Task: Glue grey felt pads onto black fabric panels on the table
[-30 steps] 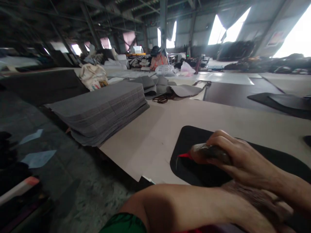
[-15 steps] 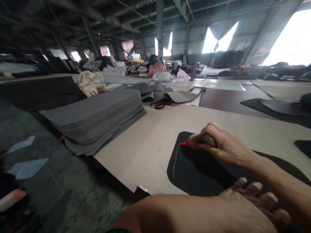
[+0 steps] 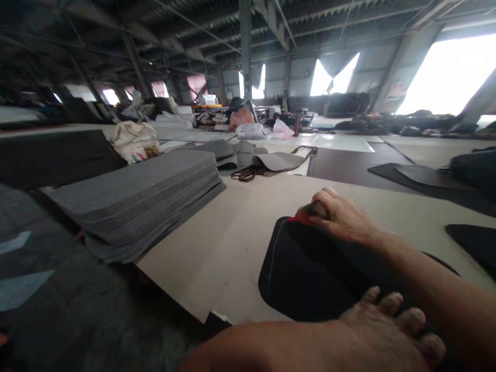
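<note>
"Since size sets the order, what comes first?"

"The table [image 3: 209,232], topped in smooth pale sheeting. After that, a thick stack [image 3: 143,188] of dark grey sheets, slightly bowed, its layers showing along the side."

"And the black mat [image 3: 302,289]?"

"It lies flat on the table, right of the stack: dull-surfaced, with rounded corners. The left forearm [image 3: 263,346] crosses in front and hides part of its near edge."

"What else is around?"

"Loose grey pieces [image 3: 277,161], curled, beyond the mat, then a crumpled cream cloth bag [image 3: 132,140] behind the stack."

"And the left hand [image 3: 382,330]?"

"Open over the mat, fingers spread; whether it presses down, I can't tell. The right hand [image 3: 341,214] is closed round a dark brown bottle [image 3: 311,212] and covers much of it."

"Smallest of all?"

"The bottle's red nozzle [image 3: 292,219] points at the mat's far left corner, by the end of a thin white line [image 3: 273,253] running along the left edge. Whether it touches, I can't tell."
</note>
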`<state>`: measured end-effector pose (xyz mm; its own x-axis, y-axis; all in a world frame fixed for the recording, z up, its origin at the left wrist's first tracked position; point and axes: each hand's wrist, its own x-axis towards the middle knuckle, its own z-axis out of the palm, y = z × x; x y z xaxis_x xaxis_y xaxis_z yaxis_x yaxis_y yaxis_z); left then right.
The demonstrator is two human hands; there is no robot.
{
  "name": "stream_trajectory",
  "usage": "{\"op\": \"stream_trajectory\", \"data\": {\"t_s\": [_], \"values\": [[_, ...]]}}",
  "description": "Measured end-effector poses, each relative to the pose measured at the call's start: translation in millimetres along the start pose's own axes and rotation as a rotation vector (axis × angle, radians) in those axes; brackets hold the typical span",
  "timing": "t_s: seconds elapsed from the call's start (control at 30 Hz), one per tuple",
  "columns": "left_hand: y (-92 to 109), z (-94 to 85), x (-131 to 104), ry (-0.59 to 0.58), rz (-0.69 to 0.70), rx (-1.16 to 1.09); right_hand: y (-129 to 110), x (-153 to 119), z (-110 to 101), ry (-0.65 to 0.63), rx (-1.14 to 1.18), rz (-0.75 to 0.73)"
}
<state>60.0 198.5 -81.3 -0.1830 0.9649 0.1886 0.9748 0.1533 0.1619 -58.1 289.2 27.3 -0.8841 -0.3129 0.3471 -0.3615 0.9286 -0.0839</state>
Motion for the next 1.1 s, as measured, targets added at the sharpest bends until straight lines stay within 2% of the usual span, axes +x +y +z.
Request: {"op": "stream_trajectory", "data": {"t_s": [0.17,0.33,0.53,0.7,0.93,1.1], "values": [[0.5,-6.1,1.3,-0.08,0.0,-0.012,13.5,-5.1,-8.7,-0.012,-0.003,0.025],[-0.3,-14.9,2.1,-0.063,0.01,-0.132,28.1,-21.5,-23.2,-0.013,-0.018,0.072],[-0.1,-21.1,-1.4,-0.081,-0.004,-0.261,54.0,-57.3,-44.5,-0.04,-0.07,0.183],[0.7,-25.5,-2.7,-0.086,-0.008,-0.26,75.1,-91.7,-55.4,-0.02,-0.11,0.246],[0.8,-24.2,-3.2,-0.022,0.003,-0.219,89.7,-129.8,-66.4,-0.008,-0.098,0.33],[2.4,-25.5,-1.4,-0.088,-0.042,-0.226,99.5,-150.2,-71.8,0.029,-0.122,0.373]]}}
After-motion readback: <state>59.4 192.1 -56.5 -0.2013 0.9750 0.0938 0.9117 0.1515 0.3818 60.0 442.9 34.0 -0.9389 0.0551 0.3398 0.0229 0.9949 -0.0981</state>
